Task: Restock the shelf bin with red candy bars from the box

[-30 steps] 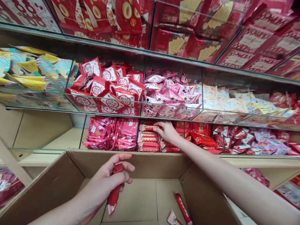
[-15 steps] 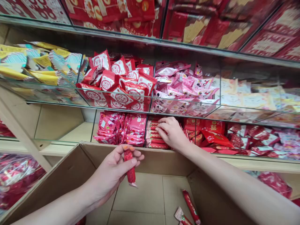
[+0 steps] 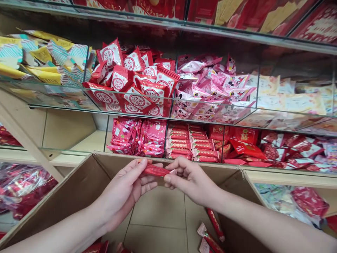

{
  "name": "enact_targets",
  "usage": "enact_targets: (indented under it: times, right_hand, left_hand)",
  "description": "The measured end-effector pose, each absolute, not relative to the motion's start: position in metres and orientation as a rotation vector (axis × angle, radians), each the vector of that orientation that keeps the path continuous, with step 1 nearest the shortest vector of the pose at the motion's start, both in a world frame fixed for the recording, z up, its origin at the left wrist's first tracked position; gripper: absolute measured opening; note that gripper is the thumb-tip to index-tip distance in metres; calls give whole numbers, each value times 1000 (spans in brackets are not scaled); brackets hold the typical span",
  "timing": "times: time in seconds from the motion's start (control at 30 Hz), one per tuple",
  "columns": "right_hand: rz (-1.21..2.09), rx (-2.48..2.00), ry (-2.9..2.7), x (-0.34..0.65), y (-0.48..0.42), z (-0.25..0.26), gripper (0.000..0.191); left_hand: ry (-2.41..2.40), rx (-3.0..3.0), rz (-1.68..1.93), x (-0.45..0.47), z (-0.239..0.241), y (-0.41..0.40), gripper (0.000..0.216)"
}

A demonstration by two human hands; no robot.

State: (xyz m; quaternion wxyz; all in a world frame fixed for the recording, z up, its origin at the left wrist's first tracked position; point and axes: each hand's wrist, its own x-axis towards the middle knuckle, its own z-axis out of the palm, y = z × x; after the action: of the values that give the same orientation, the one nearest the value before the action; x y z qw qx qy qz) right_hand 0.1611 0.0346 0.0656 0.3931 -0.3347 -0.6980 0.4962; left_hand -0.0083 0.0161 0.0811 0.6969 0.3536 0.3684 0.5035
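Observation:
A red-wrapped snack stick [image 3: 157, 170] lies level between my hands, above the open cardboard box [image 3: 164, 207]. My left hand [image 3: 126, 188] is closed on its left end, thumb on top. With thumb and fingers, my right hand [image 3: 191, 179] pinches the pale wrapper end on the right. Just behind the hands, similar wrapped sticks [image 3: 179, 142] are stacked in two columns in a shelf compartment. At the bottom right of the box lie several loose sticks [image 3: 210, 240]; more red wrappers show at its lower left, partly cut off.
Pink packets [image 3: 126, 135] fill the compartment left of the stacked sticks, red packets [image 3: 246, 147] the one to the right. Above runs a glass-fronted shelf with red-and-white packets [image 3: 137, 100] and pink packets [image 3: 210, 88]. Bagged goods [image 3: 23, 189] sit low at left.
My right hand has come off the stacked sticks, down and left, onto the free end of the red stick. The stick has turned from near upright to level.

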Motion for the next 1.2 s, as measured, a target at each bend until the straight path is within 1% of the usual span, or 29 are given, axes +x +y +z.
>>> enact_targets:
  times: [0.07, 0.1, 0.23, 0.27, 0.33, 0.4, 0.53, 0.7, 0.87, 0.97, 1.07, 1.2]
  right_hand:
    - [1323, -834, -1718, 168, 38, 66, 13]
    - [1268, -831, -1743, 171, 39, 66, 13]
    - [770, -844, -1944, 176, 37, 68, 7]
    - [711, -831, -1969, 176, 37, 69, 8]
    - [706, -793, -1985, 176, 36, 70, 13]
    - [730, -767, -1963, 176, 36, 71, 14]
    - [817, -737, -1841, 174, 39, 68, 7]
    - [1288, -670, -1439, 172, 40, 72, 32]
    - [1549, -725, -1237, 174, 41, 78, 30]
    - [1583, -792, -1220, 175, 42, 78, 28]
    - [1548, -847, -1189, 174, 41, 77, 28]
    - [1600, -859, -1075, 172, 38, 78, 25]
  left_hand:
    - [857, 795, 1068, -11, 81, 16, 13]
    - [871, 798, 1048, -13, 81, 16, 13]
    - [879, 800, 1036, -14, 83, 17, 13]
    - [878, 803, 1059, -15, 83, 17, 12]
    - [873, 816, 1106, -15, 85, 16, 15]
    - [845, 840, 1111, -15, 85, 15, 17]
    - [872, 857, 1054, -16, 84, 11, 19]
    - [927, 918, 1021, -14, 80, 9, 27]
    - [918, 1010, 994, -10, 77, 11, 35]
    - [960, 1081, 987, -8, 73, 10, 38]
    - [1016, 1121, 987, -6, 70, 8, 38]
    - [1042, 1140, 973, -4, 69, 7, 38]
